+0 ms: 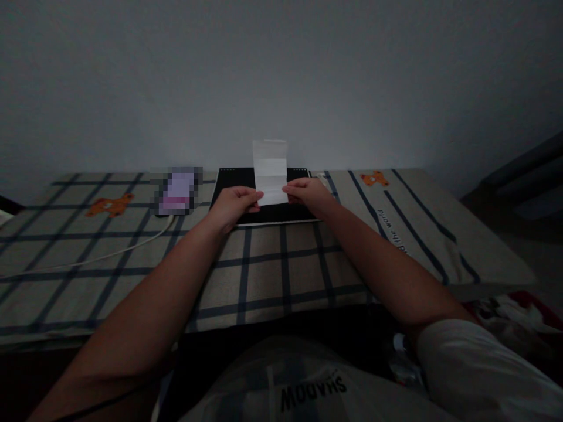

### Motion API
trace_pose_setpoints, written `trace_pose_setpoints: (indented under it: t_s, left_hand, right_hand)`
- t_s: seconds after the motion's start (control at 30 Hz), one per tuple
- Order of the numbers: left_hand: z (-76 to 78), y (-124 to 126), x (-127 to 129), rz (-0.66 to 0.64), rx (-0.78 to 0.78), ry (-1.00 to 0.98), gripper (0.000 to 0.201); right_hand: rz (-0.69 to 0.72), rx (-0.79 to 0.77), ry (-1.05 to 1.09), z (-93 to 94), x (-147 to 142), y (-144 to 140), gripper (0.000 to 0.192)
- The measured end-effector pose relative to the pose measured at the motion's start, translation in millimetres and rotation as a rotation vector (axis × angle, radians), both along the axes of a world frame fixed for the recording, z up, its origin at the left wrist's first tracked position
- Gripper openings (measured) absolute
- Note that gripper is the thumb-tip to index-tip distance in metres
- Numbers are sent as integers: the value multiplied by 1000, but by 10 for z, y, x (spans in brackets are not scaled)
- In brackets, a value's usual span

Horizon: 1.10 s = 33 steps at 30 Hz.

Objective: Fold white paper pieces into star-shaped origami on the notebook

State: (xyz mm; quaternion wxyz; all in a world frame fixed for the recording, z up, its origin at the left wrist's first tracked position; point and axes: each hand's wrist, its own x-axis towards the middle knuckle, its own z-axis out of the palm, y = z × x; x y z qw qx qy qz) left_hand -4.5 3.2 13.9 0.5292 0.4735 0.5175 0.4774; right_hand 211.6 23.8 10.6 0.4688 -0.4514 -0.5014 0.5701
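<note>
A narrow white paper strip (270, 167) with fold creases stands upright above a black mat (229, 179) on a checked bedsheet (272, 264). My left hand (235, 205) pinches the strip's lower left edge. On the other side, my right hand (310, 194) pinches its lower right edge. Both hands rest on the mat.
A blurred-out phone-like object (177, 190) lies left of the mat, with a white cable (101, 255) running from it toward the left edge. A plain wall (281, 76) rises right behind the bed. Clothes or clutter (510, 310) lie at the lower right.
</note>
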Motion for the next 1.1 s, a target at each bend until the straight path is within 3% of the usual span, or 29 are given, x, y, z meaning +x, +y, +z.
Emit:
trace_pose_setpoints:
  t_s: [0.4, 0.67, 0.93, 1.1]
  left_hand:
    - [-2, 0, -6, 19, -34, -26, 14]
    - [-1, 8, -26, 29, 47, -45, 19]
    - [-1, -12, 11, 10, 7, -45, 19]
    - [43, -31, 10, -46, -107, -57, 13]
  right_hand:
    - [44, -3, -14, -9, 14, -3, 17]
    - [79, -38, -14, -6, -12, -18, 17]
    - [-37, -7, 42, -23, -17, 31, 16]
    - [-112, 37, 56, -35, 22, 72, 15]
